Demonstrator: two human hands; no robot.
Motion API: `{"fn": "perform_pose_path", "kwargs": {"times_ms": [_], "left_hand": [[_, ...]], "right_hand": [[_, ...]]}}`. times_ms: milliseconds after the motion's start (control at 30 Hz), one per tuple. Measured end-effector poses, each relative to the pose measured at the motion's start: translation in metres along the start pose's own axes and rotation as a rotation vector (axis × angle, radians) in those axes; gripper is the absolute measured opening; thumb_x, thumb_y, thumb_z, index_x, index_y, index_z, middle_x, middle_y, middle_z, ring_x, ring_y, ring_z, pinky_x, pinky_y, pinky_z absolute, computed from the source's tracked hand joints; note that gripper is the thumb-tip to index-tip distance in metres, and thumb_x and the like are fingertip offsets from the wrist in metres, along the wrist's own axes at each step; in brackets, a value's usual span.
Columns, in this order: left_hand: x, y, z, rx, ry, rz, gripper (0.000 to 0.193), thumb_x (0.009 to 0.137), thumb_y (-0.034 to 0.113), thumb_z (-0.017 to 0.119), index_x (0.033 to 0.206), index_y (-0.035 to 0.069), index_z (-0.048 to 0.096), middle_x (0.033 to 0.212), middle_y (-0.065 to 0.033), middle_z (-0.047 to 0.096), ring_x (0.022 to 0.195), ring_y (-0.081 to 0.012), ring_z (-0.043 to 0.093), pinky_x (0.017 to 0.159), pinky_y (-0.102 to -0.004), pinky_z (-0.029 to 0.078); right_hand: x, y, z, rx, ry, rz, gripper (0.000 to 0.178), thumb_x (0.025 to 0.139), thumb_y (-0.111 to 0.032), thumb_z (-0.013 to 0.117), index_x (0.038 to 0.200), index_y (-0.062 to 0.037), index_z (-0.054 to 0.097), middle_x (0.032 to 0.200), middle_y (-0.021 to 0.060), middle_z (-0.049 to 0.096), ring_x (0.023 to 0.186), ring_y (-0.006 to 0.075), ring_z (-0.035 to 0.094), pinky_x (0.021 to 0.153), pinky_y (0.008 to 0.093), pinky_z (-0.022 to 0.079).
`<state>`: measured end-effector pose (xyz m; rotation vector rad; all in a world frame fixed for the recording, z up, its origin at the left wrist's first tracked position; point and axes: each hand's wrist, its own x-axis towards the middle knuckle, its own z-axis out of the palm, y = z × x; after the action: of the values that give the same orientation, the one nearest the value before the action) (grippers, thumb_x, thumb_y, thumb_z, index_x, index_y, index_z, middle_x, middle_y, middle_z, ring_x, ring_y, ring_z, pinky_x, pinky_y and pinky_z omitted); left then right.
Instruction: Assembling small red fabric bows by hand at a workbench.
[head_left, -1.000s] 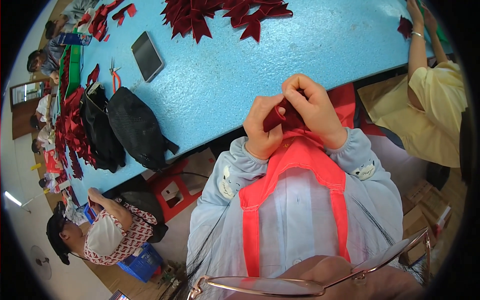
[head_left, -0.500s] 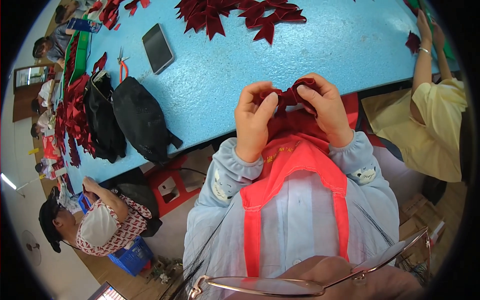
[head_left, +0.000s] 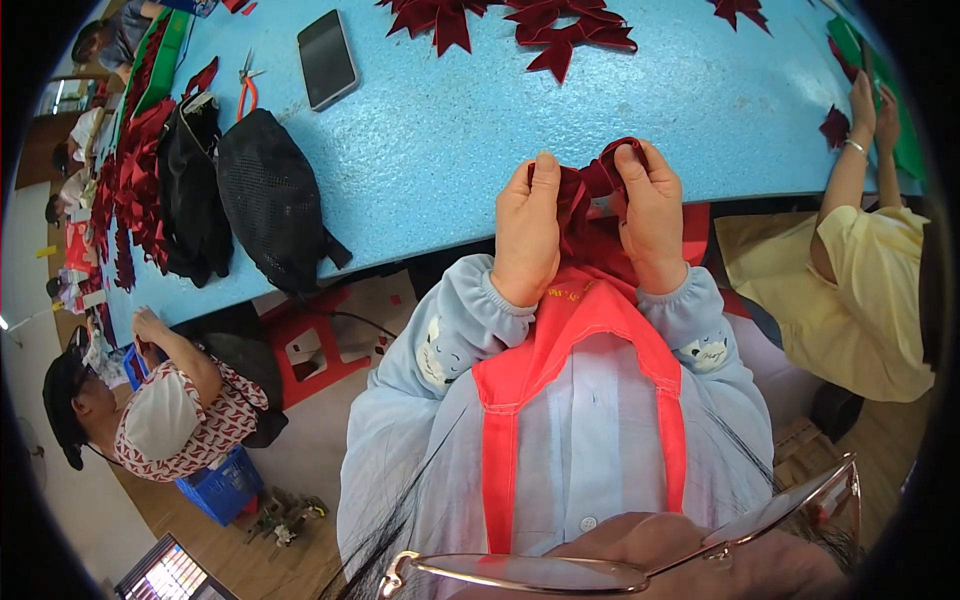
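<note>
A dark red velvet bow (head_left: 598, 180) is stretched between my two hands, just over the near edge of the blue table (head_left: 430, 190). My left hand (head_left: 530, 225) pinches its left loop, thumb on top. The right loop is gripped by my right hand (head_left: 652, 215) between thumb and bent fingers. The bow's tails hang down between the hands, partly in front of my red apron (head_left: 580, 315). Farther off on the table lie finished-looking red bows (head_left: 570, 35) in a heap.
Left on the table are black pouches (head_left: 270, 195), orange-handled pliers (head_left: 247, 88), a phone (head_left: 328, 60) and a pile of red ribbon (head_left: 140, 170). A person in yellow (head_left: 850, 290) works at right beside a green tray (head_left: 895, 120); another in patterned clothing (head_left: 185, 420) sits at left.
My hands have turned more upright around the bow, and its tails now show hanging between them. The view has shifted, so the table things sit higher in the picture.
</note>
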<state>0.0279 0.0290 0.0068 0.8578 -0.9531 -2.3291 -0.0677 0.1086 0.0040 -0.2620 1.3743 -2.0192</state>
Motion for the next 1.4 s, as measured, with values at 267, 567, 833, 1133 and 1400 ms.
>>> {"fn": "perform_pose_path", "kwargs": {"times_ms": [267, 567, 833, 1133, 1400], "left_hand": [[-0.001, 0.007, 0.007, -0.177, -0.083, -0.217, 0.031, 0.096, 0.033, 0.044, 0.093, 0.002, 0.051, 0.084, -0.0071, 0.061, 0.069, -0.0135, 0.057, 0.060, -0.0279, 0.051], [0.000, 0.014, -0.002, -0.096, -0.139, -0.303, 0.037, 0.095, 0.039, 0.043, 0.103, 0.004, 0.053, 0.090, -0.0070, 0.061, 0.076, -0.0186, 0.060, 0.066, -0.0334, 0.054], [-0.009, 0.015, -0.011, 0.704, -0.007, 0.715, 0.017, 0.086, 0.012, 0.061, 0.100, 0.005, 0.055, 0.088, -0.0057, 0.059, 0.075, -0.0178, 0.061, 0.066, -0.0300, 0.052], [0.002, 0.011, -0.001, 0.596, 0.003, 0.470, 0.014, 0.079, 0.001, 0.064, 0.092, 0.003, 0.060, 0.082, -0.0096, 0.060, 0.071, -0.0212, 0.060, 0.064, -0.0281, 0.049], [0.014, 0.031, -0.008, 1.101, -0.260, 1.070, 0.017, 0.077, -0.003, 0.062, 0.093, 0.002, 0.060, 0.082, -0.0115, 0.059, 0.074, -0.0272, 0.059, 0.062, -0.0318, 0.048]], "right_hand": [[0.001, 0.002, -0.003, 0.027, 0.005, 0.007, 0.015, 0.092, -0.020, 0.055, 0.096, -0.0059, 0.057, 0.078, 0.0006, 0.060, 0.054, 0.0098, 0.056, 0.040, 0.0225, 0.044], [0.002, 0.008, 0.004, -0.097, 0.127, -0.080, 0.015, 0.092, -0.021, 0.056, 0.089, -0.0059, 0.059, 0.069, -0.0054, 0.053, 0.051, 0.0018, 0.039, 0.043, 0.0182, 0.029], [0.014, 0.002, 0.000, -0.033, 0.188, -0.169, 0.010, 0.091, -0.021, 0.057, 0.087, -0.0119, 0.059, 0.071, -0.0081, 0.054, 0.056, -0.0003, 0.041, 0.046, 0.0161, 0.030], [0.006, 0.001, 0.013, 0.016, 0.092, -0.166, 0.009, 0.091, -0.020, 0.057, 0.089, -0.0113, 0.059, 0.073, -0.0069, 0.055, 0.061, 0.0001, 0.045, 0.050, 0.0163, 0.034], [0.015, -0.028, 0.004, -0.346, -0.284, -0.050, 0.008, 0.088, -0.011, 0.056, 0.090, -0.0056, 0.061, 0.078, -0.0055, 0.054, 0.074, 0.0021, 0.048, 0.066, 0.0174, 0.038]]}}
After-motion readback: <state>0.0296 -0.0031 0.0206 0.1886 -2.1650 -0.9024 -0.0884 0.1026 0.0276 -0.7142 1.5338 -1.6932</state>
